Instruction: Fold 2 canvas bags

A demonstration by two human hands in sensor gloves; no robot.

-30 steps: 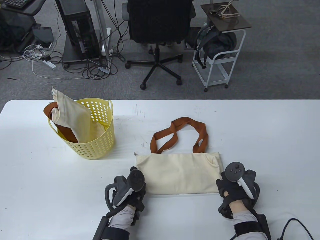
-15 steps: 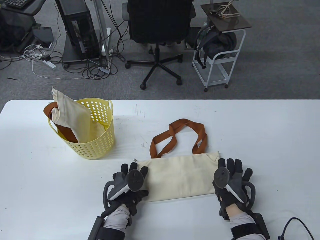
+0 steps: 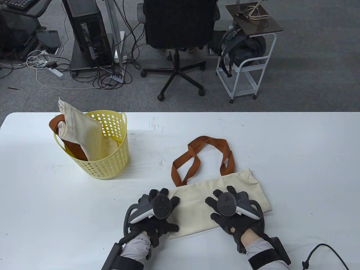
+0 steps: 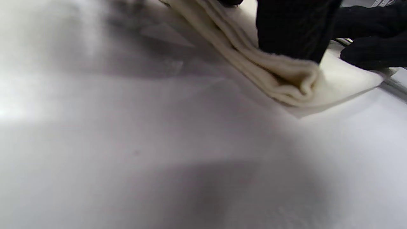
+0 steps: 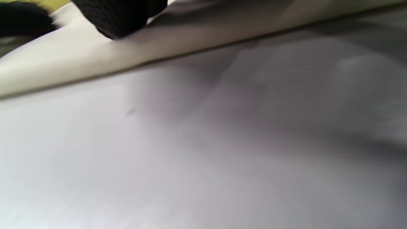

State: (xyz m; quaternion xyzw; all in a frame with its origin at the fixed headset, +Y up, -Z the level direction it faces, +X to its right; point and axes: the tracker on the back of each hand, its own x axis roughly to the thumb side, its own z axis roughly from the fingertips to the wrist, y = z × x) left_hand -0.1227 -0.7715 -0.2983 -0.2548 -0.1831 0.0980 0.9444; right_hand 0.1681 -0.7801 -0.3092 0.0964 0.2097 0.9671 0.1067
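Note:
A cream canvas bag point(image 3: 197, 202), folded in half with its brown handles point(image 3: 202, 157) pointing away, lies slanted on the white table point(image 3: 295, 157). My left hand point(image 3: 159, 206) presses flat on its left end with fingers spread. My right hand point(image 3: 227, 204) presses flat on its middle with fingers spread. The left wrist view shows the folded bag edge point(image 4: 286, 82) under a gloved finger point(image 4: 292, 28). The right wrist view shows the cream cloth point(image 5: 95, 60) on the table. A second cream bag point(image 3: 81, 129) with brown handles stands crumpled in a yellow basket point(image 3: 112, 163) at the far left.
The yellow perforated basket stands at the table's far left. A black cable point(image 3: 323, 253) lies at the near right edge. Beyond the far table edge are an office chair point(image 3: 180, 33) and a white cart point(image 3: 247, 70).
My right hand slid left from the bag's right end to its middle. The bag turned, its right end swinging away from me. My left hand moved slightly right and stays on the left end.

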